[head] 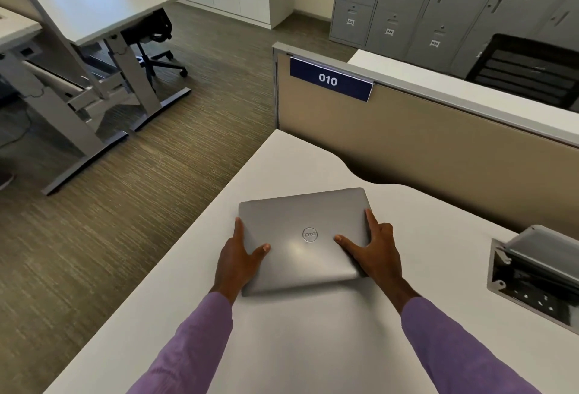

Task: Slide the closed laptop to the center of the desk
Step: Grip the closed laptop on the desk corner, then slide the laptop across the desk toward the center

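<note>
Gripping the closed Dell laptop (305, 241) by its sides, left hand (238, 260) and right hand (377, 251) rest on the desk (313, 346); an open cable box (532, 274) sits right, near partition sign "010" (330, 80).

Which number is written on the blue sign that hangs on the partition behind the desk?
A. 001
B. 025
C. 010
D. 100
C: the blue sign on the beige partition shows 010 in white digits, above the closed laptop that both hands hold on the desk.
</note>
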Tool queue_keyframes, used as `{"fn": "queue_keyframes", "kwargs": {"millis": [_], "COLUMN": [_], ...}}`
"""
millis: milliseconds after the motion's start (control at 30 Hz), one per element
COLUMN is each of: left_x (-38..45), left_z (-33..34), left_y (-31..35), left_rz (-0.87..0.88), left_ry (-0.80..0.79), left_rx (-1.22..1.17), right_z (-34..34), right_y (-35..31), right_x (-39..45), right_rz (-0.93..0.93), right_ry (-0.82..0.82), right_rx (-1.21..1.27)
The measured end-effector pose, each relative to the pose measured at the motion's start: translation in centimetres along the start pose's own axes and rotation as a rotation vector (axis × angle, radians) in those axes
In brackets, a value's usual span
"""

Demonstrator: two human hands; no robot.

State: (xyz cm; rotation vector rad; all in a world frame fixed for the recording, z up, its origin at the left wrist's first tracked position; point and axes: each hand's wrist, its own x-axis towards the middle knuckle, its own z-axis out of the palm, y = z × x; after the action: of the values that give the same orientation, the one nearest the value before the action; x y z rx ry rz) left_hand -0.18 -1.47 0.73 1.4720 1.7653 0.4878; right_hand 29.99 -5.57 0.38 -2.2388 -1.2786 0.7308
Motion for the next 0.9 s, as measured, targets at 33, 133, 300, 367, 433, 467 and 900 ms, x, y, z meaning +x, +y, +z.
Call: {"fn": "queue_keyframes", "kwargs": {"millis": [33,133,300,367,433,467,900], "left_x": [-1.1,-3.8,-8.8,-11.0,-12.8,-13.8,-23.0], "left_z": [0.2,0.8,1.9,2.4,2.7,2.9,5.4], "left_y": [-0.1,-0.6,-1.0,-1.5,-1.7,-1.8,-4.3], "left_rz": [0.002,0.002,0.0,-0.016,-0.018,-0.013,0.018], "left_ry": [-0.007,-0.027,-0.074,-0.099,-0.107,-0.11,-0.164], "left_rx": [0.007,0.038,0.043,0.051,0.059,0.061,0.09], "right_z": [-0.4,-1.5,-3.1,-3.5,-3.8,-4.0,-4.5], "right_y": [0.5,2.0,4.7,5.9,7.0,7.5,13.7], "right_x": [-1.0,-4.0,-9.7,-12.0,-13.8,-14.8,-25.2], "right_rz": [0.002,0.024,0.067,0.084,0.093,0.096,0.141], "right_ry": [0.003,0.003,0.026,0.017,0.02,0.026,0.083], "right_rx": [-0.004,-0.016,0.006,0.008,0.016,0.021,0.037]}}
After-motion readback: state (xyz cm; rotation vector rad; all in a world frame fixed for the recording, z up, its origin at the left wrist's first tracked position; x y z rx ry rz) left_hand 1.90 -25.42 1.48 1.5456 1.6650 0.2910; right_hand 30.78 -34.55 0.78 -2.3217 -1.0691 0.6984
